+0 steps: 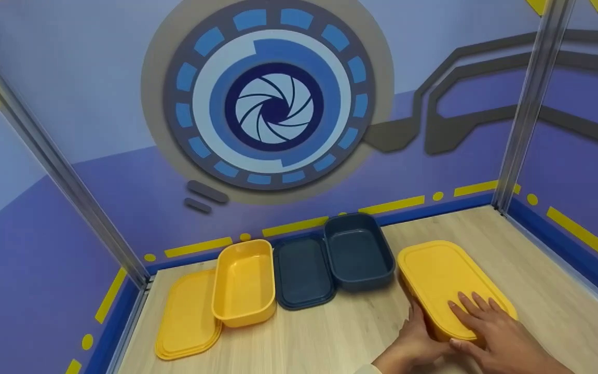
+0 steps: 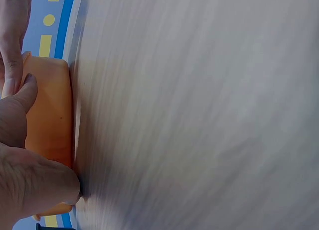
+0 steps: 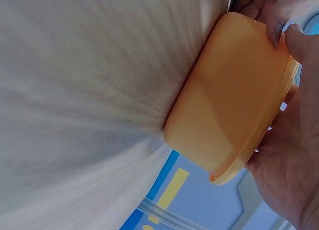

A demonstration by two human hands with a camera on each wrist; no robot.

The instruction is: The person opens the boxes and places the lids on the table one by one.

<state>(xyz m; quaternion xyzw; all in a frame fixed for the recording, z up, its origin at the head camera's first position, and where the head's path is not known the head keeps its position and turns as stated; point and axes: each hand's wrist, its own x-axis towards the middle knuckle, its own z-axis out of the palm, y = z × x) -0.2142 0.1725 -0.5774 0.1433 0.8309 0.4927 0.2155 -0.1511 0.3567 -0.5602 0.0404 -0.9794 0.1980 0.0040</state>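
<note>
On the right of the table, a yellow food container [image 3: 224, 95] wears its yellow lid [image 1: 434, 275]. My left hand [image 1: 416, 340] grips the container's near left corner, with fingers along the long side and the thumb against the near end. Over the near part of the lid, my right hand [image 1: 499, 324] lies with its fingers spread straight and its thumb down at the near edge. The left wrist view shows the container's wall low against the table, partly covered by the left hand [image 2: 35, 182]. In the right wrist view, the right palm [image 3: 289, 165] faces the lid's rim.
Toward the back stand an uncovered dark blue container [image 1: 358, 249] and an uncovered yellow container [image 1: 247, 280]. A dark blue lid [image 1: 304, 272] lies between them. At the far left, another yellow lid [image 1: 190, 317] lies flat. Printed panels [image 1: 112, 197] with metal posts enclose the wooden table [image 1: 299, 343].
</note>
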